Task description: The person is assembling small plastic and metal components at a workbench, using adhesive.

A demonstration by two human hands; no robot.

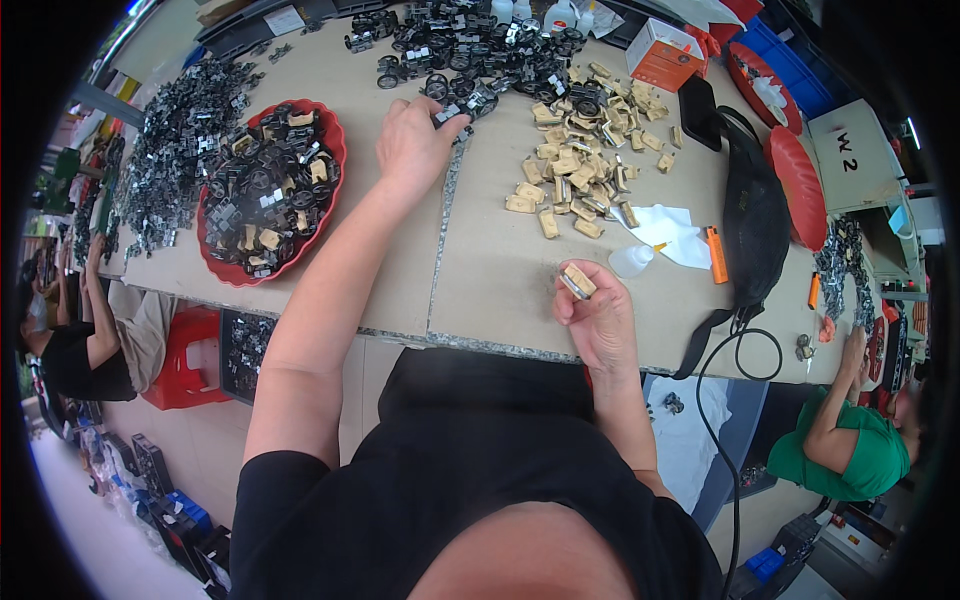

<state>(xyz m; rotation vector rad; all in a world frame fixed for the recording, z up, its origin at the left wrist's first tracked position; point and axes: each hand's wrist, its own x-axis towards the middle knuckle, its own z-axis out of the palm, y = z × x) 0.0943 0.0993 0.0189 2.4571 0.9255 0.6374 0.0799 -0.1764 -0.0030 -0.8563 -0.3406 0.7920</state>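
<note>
My left hand (pixel 415 145) reaches to the near edge of a heap of black wheeled toy chassis (pixel 480 50). Its thumb and fingers close around one black chassis (pixel 470 108) there. Lower and to the right, my right hand (pixel 602 318) pinches a small tan toy car body (pixel 578 281) with a silvery edge, held above the table's front part. Beyond that hand lies a loose pile of similar tan car bodies (pixel 575 165). A red scalloped tray (pixel 335 150) left of my left forearm holds black chassis mixed with tan pieces.
Small dark parts (pixel 180 150) spread over the table's left. Right of the tan pile are a white glue bottle (pixel 630 261), an orange lighter (pixel 717 255), a black pouch (pixel 755 220) and a phone (pixel 699 110). Other people work at left and right, one in a green shirt (pixel 850 450).
</note>
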